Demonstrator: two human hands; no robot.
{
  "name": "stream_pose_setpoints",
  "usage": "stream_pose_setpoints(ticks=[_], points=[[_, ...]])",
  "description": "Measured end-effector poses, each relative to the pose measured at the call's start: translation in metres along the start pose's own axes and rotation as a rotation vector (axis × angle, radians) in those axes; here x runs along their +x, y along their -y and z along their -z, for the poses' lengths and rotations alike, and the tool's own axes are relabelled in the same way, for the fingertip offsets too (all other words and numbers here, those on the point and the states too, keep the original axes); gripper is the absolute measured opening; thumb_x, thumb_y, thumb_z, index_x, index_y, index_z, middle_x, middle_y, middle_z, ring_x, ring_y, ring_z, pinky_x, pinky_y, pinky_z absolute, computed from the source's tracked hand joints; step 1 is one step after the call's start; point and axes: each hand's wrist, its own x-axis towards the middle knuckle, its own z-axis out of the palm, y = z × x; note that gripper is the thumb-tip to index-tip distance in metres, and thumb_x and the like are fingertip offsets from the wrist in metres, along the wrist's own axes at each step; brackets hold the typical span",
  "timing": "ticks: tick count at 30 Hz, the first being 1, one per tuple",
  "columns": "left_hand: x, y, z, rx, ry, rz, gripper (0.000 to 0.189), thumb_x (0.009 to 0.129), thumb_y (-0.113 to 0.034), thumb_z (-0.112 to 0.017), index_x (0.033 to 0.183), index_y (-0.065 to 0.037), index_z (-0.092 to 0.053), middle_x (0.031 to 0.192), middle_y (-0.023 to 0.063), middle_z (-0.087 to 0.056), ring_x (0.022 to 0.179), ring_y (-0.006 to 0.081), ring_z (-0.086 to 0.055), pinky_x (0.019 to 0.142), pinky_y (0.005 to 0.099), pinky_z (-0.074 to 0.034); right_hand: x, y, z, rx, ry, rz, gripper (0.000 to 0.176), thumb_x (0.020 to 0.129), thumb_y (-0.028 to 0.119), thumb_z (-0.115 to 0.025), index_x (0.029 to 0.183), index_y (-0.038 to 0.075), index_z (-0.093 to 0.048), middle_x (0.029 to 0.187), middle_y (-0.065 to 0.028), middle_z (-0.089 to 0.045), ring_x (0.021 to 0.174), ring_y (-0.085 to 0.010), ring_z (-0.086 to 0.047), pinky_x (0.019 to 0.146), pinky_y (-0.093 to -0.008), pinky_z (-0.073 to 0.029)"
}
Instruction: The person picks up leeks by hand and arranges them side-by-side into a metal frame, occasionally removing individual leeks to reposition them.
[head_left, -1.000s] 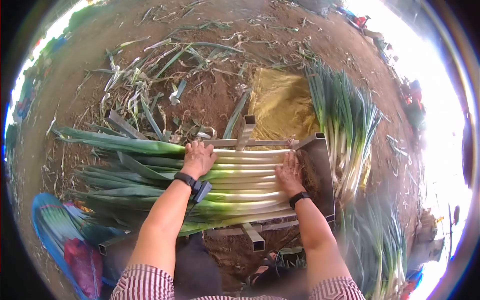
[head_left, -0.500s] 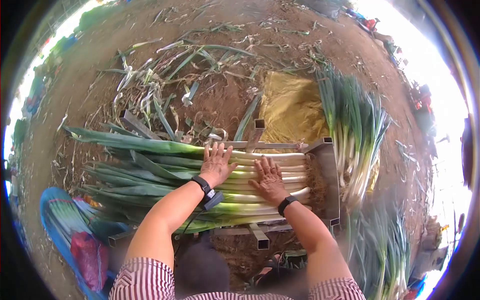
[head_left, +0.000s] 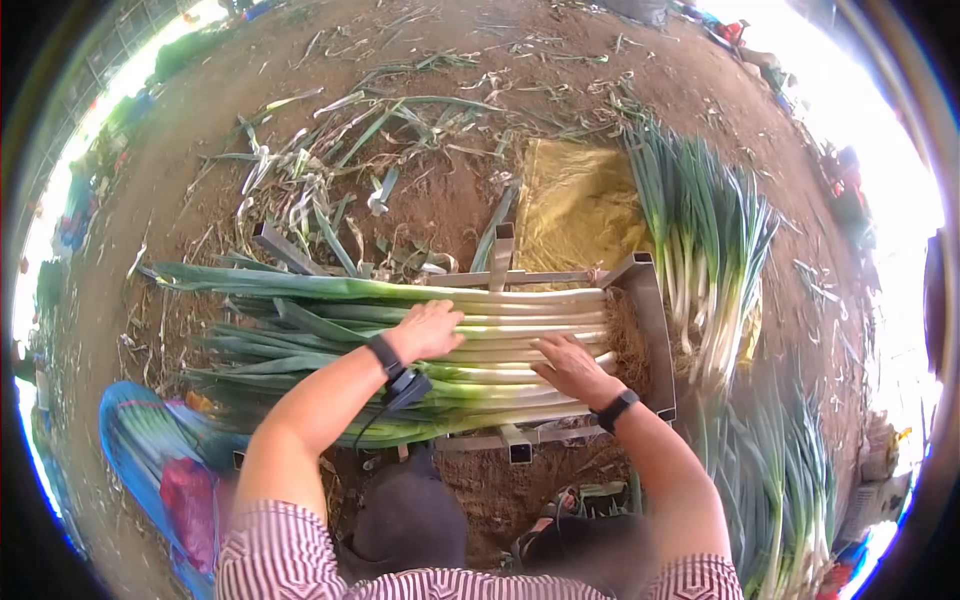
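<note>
Just in front of the person's knees, a metal frame (head_left: 515,440) on the bare ground carries a row of leeks (head_left: 500,388). Their white shafts point right against the end plate (head_left: 655,335), and the green leaves trail left. The right hand (head_left: 568,368) lies flat on the shafts, grip wide and holding nothing. The left hand (head_left: 430,330) rests likewise, fingers spread, where white turns green. The shafts look stiff and smooth, likely slippery, and the leaves floppy. Together the row would be heavy, best clasped around the firm white part under both palms. Farther off lie a loose pile (head_left: 700,240) of leeks, a yellow sack (head_left: 575,205) and trimmings (head_left: 330,180).
</note>
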Motion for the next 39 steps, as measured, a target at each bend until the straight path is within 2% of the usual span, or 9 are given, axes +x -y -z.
stream_pose_setpoints(ticks=[3, 9, 14, 17, 25, 29, 34, 37, 39], points=[[-0.045, 0.004, -0.04, 0.247, -0.275, -0.388, 0.049, 0.087, -0.041, -0.058, 0.119, -0.003, -0.059, 0.122, 0.0189, -0.054, 0.113, 0.0338, -0.053, 0.092, 0.0486, -0.044, -0.044, 0.011, -0.004, -0.149, 0.027, -0.005, 0.05, 0.088, 0.029, -0.063, 0.133, 0.012, -0.049, 0.138, -0.0156, -0.047, 0.129, -0.0342, -0.041, 0.106, -0.0481, -0.033], [-0.062, -0.034, -0.087, 0.499, -0.303, -0.197, 0.026, 0.088, -0.023, -0.054, 0.106, -0.003, -0.054, 0.102, 0.0124, -0.056, 0.097, 0.028, -0.058, 0.076, 0.039, -0.046, -0.068, -0.011, -0.041, -0.362, -0.183, 0.08, 0.049, 0.085, 0.022, -0.065, 0.132, 0.023, -0.052, 0.138, -0.0073, -0.048, 0.129, -0.0262, -0.042, 0.108, -0.045, -0.029], [-0.068, -0.033, -0.1, 0.502, -0.449, -0.25, 0.041, 0.087, -0.017, -0.05, 0.128, -0.011, -0.054, 0.13, 0.0178, -0.052, 0.114, 0.0296, -0.055, 0.094, 0.0467, -0.045, -0.07, -0.014, -0.049, -0.361, -0.296, 0.085, 0.046, 0.086, 0.018, -0.063, 0.13, 0.028, -0.055, 0.138, -0.0068, -0.048, 0.131, -0.0274, -0.042, 0.109, -0.0455, -0.028], [-0.067, -0.033, -0.101, 0.429, -0.548, -0.347, 0.036, 0.087, -0.017, -0.051, 0.121, -0.01, -0.059, 0.13, 0.0117, -0.053, 0.114, 0.0261, -0.055, 0.093, 0.0458, -0.046, -0.073, -0.017, -0.059, -0.39, -0.395, 0.073, 0.041, 0.086, 0.02, -0.064, 0.126, 0.028, -0.059, 0.138, -0.0075, -0.049, 0.131, -0.0294, -0.042, 0.109, -0.0455, -0.029], [-0.057, -0.038, -0.091, 0.191, -0.157, -0.269, 0.03, 0.088, -0.02, -0.055, 0.116, -0.011, -0.063, 0.146, -0.0003, -0.039, 0.134, 0.0267, -0.037, 0.106, 0.056, -0.033, -0.077, -0.016, -0.071, -0.283, -0.413, -0.012, 0.029, 0.088, 0.023, -0.063, 0.117, 0.027, -0.065, 0.139, -0.0072, -0.049, 0.132, -0.0305, -0.04, 0.11, -0.0449, -0.029], [-0.047, -0.028, -0.082, 0.037, -0.11, -0.176, 0.033, 0.087, -0.029, -0.06, 0.114, -0.011, -0.065, 0.15, 0.0077, -0.034, 0.139, 0.0301, -0.031, 0.11, 0.0546, -0.029, -0.068, -0.023, -0.08, -0.288, -0.452, -0.063, 0.025, 0.089, 0.026, -0.062, 0.113, 0.029, -0.066, 0.14, -0.006, -0.048, 0.133, -0.0295, -0.04, 0.11, -0.0466, -0.027], [-0.103, -0.04, -0.068, 0.345, -0.66, -0.339, 0.019, 0.075, -0.021, -0.073, 0.09, -0.01, -0.066, 0.107, 0.0088, -0.053, 0.1, 0.0238, -0.051, 0.091, 0.0414, -0.042, -0.066, -0.026, -0.091, -0.239, -0.475, -0.137, 0.025, 0.088, 0.029, -0.063, 0.113, 0.034, -0.065, 0.142, -0.0039, -0.047, 0.135, -0.0277, -0.038, 0.11, -0.0498, -0.025], [-0.146, -0.044, -0.099, 0.189, -0.438, -0.156, 0.021, 0.075, -0.02, -0.072, 0.09, -0.007, -0.066, 0.098, 0.0104, -0.055, 0.094, 0.0245, -0.055, 0.081, 0.0391, -0.046, -0.062, -0.029, -0.097, -0.201, -0.5, -0.158, 0.025, 0.088, 0.029, -0.063, 0.112, 0.033, -0.066, 0.143, -0.0034, -0.047, 0.135, -0.0277, -0.037, 0.11, -0.0502, -0.024], [-0.154, -0.029, -0.119, 0.204, -0.587, -0.153, 0.024, 0.077, -0.019, -0.07, 0.097, -0.006, -0.067, 0.099, 0.0097, -0.056, 0.095, 0.0253, -0.055, 0.081, 0.0391, -0.047, -0.064, -0.027, -0.095, -0.185, -0.499, -0.164, 0.024, 0.088, 0.028, -0.062, 0.111, 0.033, -0.066, 0.143, -0.0033, -0.046, 0.135, -0.0277, -0.037, 0.111, -0.0503, -0.024]])
